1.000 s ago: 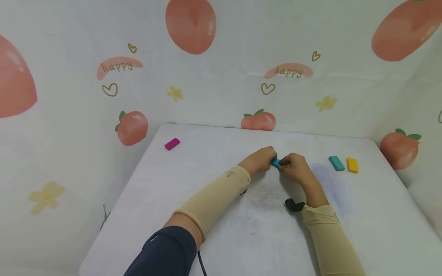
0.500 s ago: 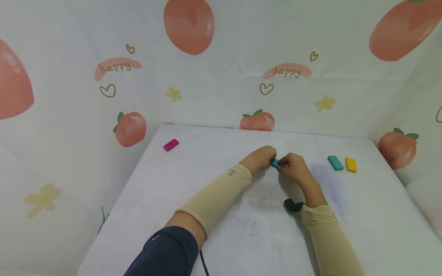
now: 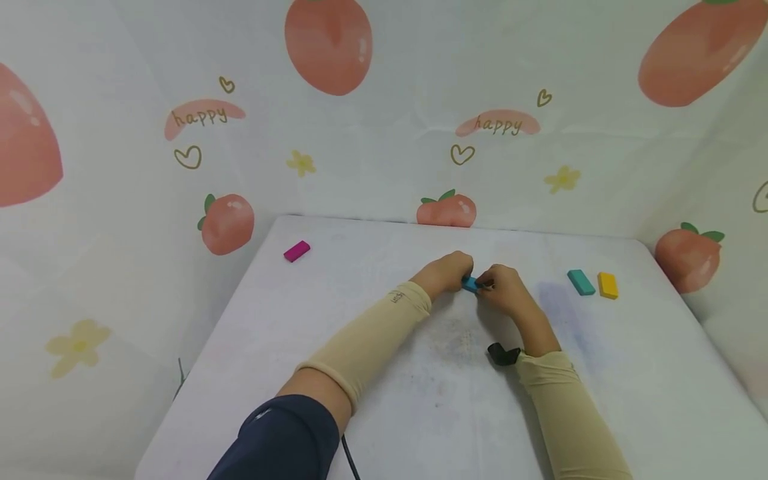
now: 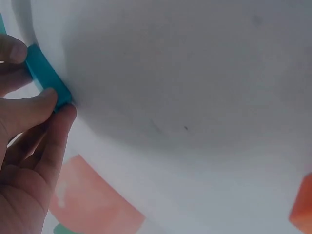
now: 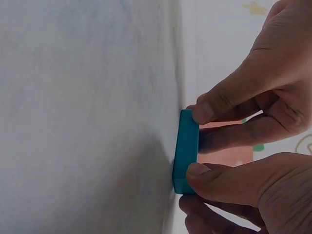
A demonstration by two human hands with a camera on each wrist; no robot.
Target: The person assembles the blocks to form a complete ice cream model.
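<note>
A small blue rectangular block lies low over the white table, or on it, between my two hands. My left hand pinches its left end, and my right hand pinches the right end. Up close in the left wrist view, the block looks teal, with the left hand's thumb on its near end. From the right wrist, the block stands along the far table edge in sight, a thumb of each hand on one face. Several fingertips behind it are partly hidden.
On the table, a teal block and a yellow block lie side by side at the right. A magenta block lies far left. A black device sits at my right wrist. Peach-printed cloth hangs behind.
Both hands have shifted slightly left with the blue block between them. The loose blocks keep their places on the table.
</note>
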